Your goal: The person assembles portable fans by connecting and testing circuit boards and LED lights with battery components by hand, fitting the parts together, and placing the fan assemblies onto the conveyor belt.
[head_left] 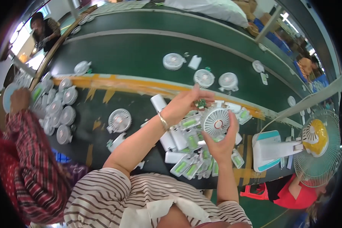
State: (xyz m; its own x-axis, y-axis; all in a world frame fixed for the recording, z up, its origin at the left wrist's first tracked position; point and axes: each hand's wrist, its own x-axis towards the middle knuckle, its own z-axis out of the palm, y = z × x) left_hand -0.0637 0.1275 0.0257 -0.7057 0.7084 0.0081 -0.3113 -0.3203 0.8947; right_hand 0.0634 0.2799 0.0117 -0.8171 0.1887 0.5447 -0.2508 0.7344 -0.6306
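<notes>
My right hand (222,144) grips a round white mini fan head (215,122) at its rim, thumb and fingers on opposite sides. The grille faces up and has a reddish ring at its centre. Just beyond its upper left edge, the fingers of my left hand (180,105) pinch a small green circuit board (200,103). Whether wires join the board to the fan head cannot be made out. Beneath both hands lies a loose pile of white handle cases (193,141), several with green cells inside. Another fan head (119,120) rests on the dark table left of my left forearm.
Beyond an orange-taped ledge (140,85), a green conveyor belt (121,53) carries several fan heads (173,61). A desk fan (266,150) stands at the right. At the left, a co-worker's hand (21,99) is beside a heap of fan heads (55,108). Other people sit farther off.
</notes>
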